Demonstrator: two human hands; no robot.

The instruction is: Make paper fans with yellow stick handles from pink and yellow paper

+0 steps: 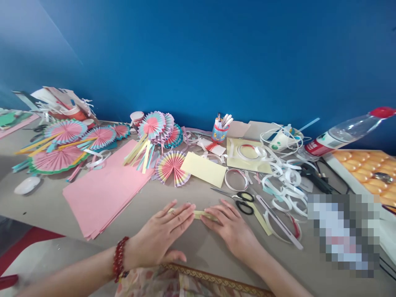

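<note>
My left hand [161,231], with a red bead bracelet [119,259] at the wrist, lies with its fingers stretched out over a narrow folded strip of pale yellow paper [198,214] on the table. On the strip's other end rest the outstretched fingers of my right hand [233,229]. Both hands cover much of the paper; only its middle and edges show. Just beyond them are black-handled scissors [244,202], a yellow paper sheet [204,168] and a pleated paper rosette [173,168] in pink, yellow and purple.
Pink paper sheets [105,194] lie left, with more pleated rosettes [66,136] and a white mouse [27,185]. Curled white strips [287,181], a tape roll [236,180], a craft knife [278,222] and a tilted plastic bottle [343,134] are right. A pen cup [220,133] stands by the blue wall.
</note>
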